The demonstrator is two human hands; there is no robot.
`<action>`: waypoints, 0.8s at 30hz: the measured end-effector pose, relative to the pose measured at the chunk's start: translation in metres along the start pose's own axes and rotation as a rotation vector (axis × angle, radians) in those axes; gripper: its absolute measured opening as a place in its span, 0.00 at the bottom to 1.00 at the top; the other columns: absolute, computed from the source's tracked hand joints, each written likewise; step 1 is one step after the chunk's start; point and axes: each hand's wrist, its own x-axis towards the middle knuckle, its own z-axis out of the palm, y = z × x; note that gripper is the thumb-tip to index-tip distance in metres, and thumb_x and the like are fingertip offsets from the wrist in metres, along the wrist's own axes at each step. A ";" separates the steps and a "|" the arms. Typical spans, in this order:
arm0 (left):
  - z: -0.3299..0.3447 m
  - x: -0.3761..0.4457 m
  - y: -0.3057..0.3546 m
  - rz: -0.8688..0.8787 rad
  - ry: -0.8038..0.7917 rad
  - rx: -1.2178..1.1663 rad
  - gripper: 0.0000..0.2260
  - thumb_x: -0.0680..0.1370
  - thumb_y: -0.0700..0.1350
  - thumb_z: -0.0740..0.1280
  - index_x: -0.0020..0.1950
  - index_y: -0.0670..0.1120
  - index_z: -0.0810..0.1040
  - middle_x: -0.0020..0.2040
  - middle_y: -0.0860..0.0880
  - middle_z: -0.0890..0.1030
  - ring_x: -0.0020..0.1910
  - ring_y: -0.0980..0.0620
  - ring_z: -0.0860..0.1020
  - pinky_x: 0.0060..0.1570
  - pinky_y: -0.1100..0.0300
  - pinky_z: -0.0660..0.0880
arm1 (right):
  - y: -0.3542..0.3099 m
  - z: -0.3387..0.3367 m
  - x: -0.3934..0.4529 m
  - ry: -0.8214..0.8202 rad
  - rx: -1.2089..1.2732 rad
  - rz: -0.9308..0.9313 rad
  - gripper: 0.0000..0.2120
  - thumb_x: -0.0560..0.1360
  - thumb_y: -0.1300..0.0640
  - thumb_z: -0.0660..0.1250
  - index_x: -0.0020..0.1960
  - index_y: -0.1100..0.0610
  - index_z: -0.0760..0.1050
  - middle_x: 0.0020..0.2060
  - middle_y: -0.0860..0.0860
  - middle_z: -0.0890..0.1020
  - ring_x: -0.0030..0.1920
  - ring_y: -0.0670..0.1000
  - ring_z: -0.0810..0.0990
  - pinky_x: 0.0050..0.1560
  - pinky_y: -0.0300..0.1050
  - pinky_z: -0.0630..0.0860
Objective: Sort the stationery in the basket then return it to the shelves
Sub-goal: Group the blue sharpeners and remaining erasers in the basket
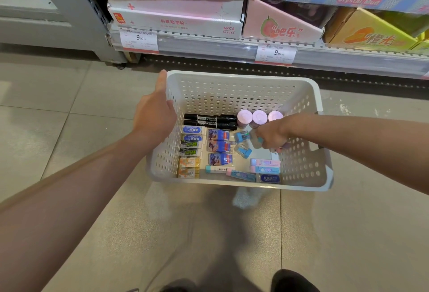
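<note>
A white perforated basket (pixel 243 92) was seen on the tiled floor (pixel 69 106), just in front of the bottom shelf (pixel 232 47). Its left rim was held by the left hand (pixel 155 115), the thumb laid along the top edge and the fingers hidden outside the wall. The right hand (pixel 270 137) was lowered inside the basket near its right wall, its fingers curled round a small item with a light blue part; what that item was could not be told.

Within the basket, two black markers (pixel 210 121) were laid side by side at the back, with three pink-lidded jars (pixel 258 116) standing just beside them. Boxed erasers (pixel 191 150) were lined along the left wall, three purple-and-blue packs (pixel 219 146) were stacked in a column near the middle, and two blue sharpeners (pixel 243 143) lay next to the right hand. Pastel erasers (pixel 264 168) were gathered at the front right.

On the shelf, pink cartons (pixel 176 20) and price tags (pixel 139 38) were displayed.
</note>
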 end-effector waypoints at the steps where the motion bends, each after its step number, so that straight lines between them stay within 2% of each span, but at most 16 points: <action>1: 0.000 0.000 0.000 0.001 0.001 0.000 0.29 0.81 0.40 0.59 0.78 0.51 0.49 0.58 0.41 0.78 0.43 0.50 0.73 0.40 0.56 0.71 | 0.000 0.001 0.001 0.004 0.026 -0.008 0.15 0.80 0.58 0.56 0.65 0.59 0.62 0.50 0.59 0.81 0.38 0.54 0.78 0.38 0.43 0.74; 2: 0.000 0.000 0.000 0.003 0.003 0.002 0.29 0.81 0.40 0.59 0.78 0.51 0.50 0.57 0.41 0.78 0.43 0.50 0.72 0.40 0.57 0.71 | -0.001 0.002 0.001 0.016 0.025 -0.023 0.16 0.80 0.58 0.56 0.66 0.59 0.62 0.51 0.59 0.79 0.39 0.53 0.77 0.39 0.43 0.73; 5: -0.001 -0.002 0.002 0.002 0.003 0.003 0.29 0.81 0.40 0.59 0.78 0.50 0.49 0.57 0.41 0.78 0.43 0.51 0.72 0.40 0.58 0.71 | -0.008 0.007 0.000 0.050 -0.121 -0.022 0.18 0.79 0.58 0.59 0.68 0.60 0.66 0.60 0.56 0.76 0.51 0.54 0.75 0.47 0.43 0.70; 9: -0.002 -0.002 0.002 0.009 -0.002 0.000 0.29 0.81 0.40 0.59 0.78 0.50 0.50 0.56 0.40 0.78 0.42 0.50 0.73 0.40 0.57 0.70 | -0.014 0.016 -0.004 0.072 -0.399 -0.030 0.19 0.77 0.59 0.63 0.67 0.58 0.68 0.63 0.54 0.74 0.61 0.55 0.75 0.47 0.44 0.70; 13: -0.001 -0.001 0.000 0.020 -0.002 0.005 0.29 0.81 0.40 0.59 0.78 0.49 0.50 0.55 0.40 0.79 0.41 0.49 0.73 0.39 0.56 0.71 | -0.010 0.023 0.001 0.058 -0.547 -0.096 0.17 0.75 0.62 0.66 0.64 0.59 0.72 0.60 0.55 0.76 0.59 0.56 0.77 0.51 0.46 0.74; 20: -0.002 -0.001 0.001 0.022 -0.004 0.013 0.28 0.81 0.40 0.58 0.78 0.49 0.50 0.52 0.39 0.79 0.43 0.46 0.73 0.41 0.53 0.71 | -0.013 0.029 0.005 0.103 -0.619 -0.099 0.19 0.74 0.59 0.69 0.63 0.58 0.73 0.57 0.55 0.78 0.55 0.55 0.79 0.43 0.44 0.72; 24: -0.003 -0.002 0.002 0.027 -0.001 0.011 0.29 0.81 0.40 0.59 0.78 0.49 0.50 0.53 0.38 0.79 0.43 0.46 0.74 0.41 0.52 0.73 | -0.017 0.027 0.003 0.046 -0.632 -0.065 0.18 0.75 0.60 0.67 0.64 0.59 0.73 0.58 0.55 0.78 0.56 0.55 0.78 0.43 0.44 0.71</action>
